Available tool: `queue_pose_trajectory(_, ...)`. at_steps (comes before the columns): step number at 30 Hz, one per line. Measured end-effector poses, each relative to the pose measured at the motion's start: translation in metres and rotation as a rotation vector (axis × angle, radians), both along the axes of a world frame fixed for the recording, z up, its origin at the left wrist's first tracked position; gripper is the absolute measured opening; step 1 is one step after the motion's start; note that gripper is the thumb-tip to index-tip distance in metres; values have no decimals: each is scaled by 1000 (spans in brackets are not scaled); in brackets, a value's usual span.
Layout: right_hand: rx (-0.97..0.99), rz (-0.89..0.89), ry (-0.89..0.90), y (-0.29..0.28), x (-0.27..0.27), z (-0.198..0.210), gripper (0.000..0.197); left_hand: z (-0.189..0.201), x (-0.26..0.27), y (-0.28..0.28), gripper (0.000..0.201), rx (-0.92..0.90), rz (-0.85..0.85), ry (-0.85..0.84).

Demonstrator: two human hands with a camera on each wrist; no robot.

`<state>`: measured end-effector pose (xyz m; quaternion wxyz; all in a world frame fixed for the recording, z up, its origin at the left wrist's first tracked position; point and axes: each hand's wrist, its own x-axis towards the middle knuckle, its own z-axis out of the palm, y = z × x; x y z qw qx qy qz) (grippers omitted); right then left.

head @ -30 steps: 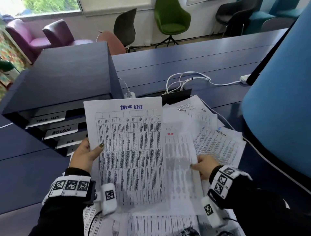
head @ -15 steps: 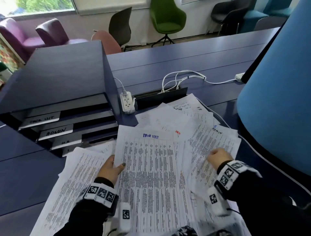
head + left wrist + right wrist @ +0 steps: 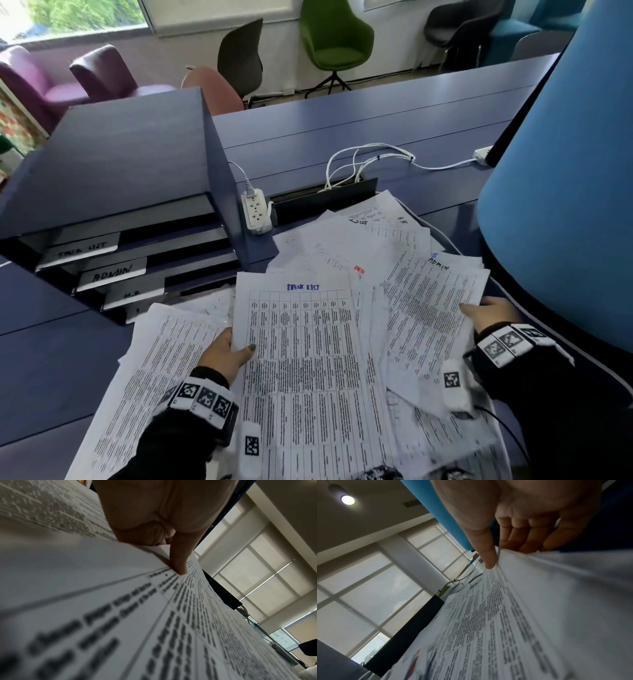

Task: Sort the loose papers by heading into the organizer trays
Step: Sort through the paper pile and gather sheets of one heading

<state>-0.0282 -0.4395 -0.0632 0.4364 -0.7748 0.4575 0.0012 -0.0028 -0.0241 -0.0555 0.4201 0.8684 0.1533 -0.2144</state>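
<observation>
A sheet headed TASK LIST (image 3: 308,370) lies low over the spread of loose papers (image 3: 363,253). My left hand (image 3: 229,353) pinches its left edge, thumb on top; in the left wrist view the thumb (image 3: 178,561) presses the TASK LIST sheet (image 3: 154,615). My right hand (image 3: 486,315) grips the right edge of the ADMIN sheet (image 3: 428,308), thumb above and fingers below, as the right wrist view shows with the thumb (image 3: 488,553) on the ADMIN sheet (image 3: 513,608). The dark blue organizer (image 3: 120,164) stands at the left, its trays labelled TASK LIST (image 3: 82,248), ADMIN (image 3: 113,272) and a lower tray, H.R (image 3: 133,294).
A white power strip (image 3: 255,212) stands by the organizer's right wall. White cables (image 3: 370,161) run into a desk cable slot (image 3: 325,198) behind the papers. A large blue curved panel (image 3: 565,205) rises close on the right. More sheets (image 3: 154,387) lie by my left forearm.
The TASK LIST sheet, held upright before the trays a second ago, has come down onto the pile. My right hand moved right and took hold of the ADMIN sheet's edge.
</observation>
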Motion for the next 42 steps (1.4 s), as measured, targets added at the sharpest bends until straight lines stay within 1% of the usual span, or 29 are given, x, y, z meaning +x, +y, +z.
queue_pose_trajectory(2,-47,4,-25,1,1,4,26,-2,-1,2,39,-2,0,8)
queue_pose_trajectory(5,-110,41,-15,4,0,10,33,-4,-1,4,40,-4,-6,12)
queue_pose_trajectory(9,-179,129,28,8,1,22,19,-5,-1,5,41,-13,-11,25)
queue_pose_trajectory(13,-251,172,-3,9,5,34,17,-7,0,6,41,-18,-6,38)
queue_pose_trajectory(15,-263,167,-46,9,9,41,17,-10,1,7,40,-18,-5,34)
queue_pose_trajectory(18,-267,102,-153,4,21,49,18,-12,1,7,38,-34,3,30)
queue_pose_trajectory(21,-328,48,-259,3,31,65,11,-13,0,7,37,-62,27,29)
queue_pose_trajectory(24,-384,31,-401,3,38,85,11,-10,-1,3,39,-86,34,3)
queue_pose_trajectory(26,-370,5,-498,4,42,98,11,-9,-1,2,39,-119,45,-12)
queue_pose_trajectory(30,-368,-79,-679,8,45,126,11,-8,-4,8,40,-276,82,-16)
queue_pose_trajectory(32,-347,-114,-742,9,48,136,21,-7,-4,15,38,-346,67,-33)
queue_pose_trajectory(35,-244,-131,-834,13,52,142,30,-8,0,25,39,-455,117,-89)
queue_pose_trajectory(38,-151,-106,-815,22,53,136,33,-2,6,29,33,-529,204,-189)
queue_pose_trajectory(41,-71,-30,-754,35,53,125,33,8,14,34,39,-619,258,-247)
queue_pose_trajectory(42,-47,-2,-711,41,52,120,28,12,17,36,41,-643,271,-263)
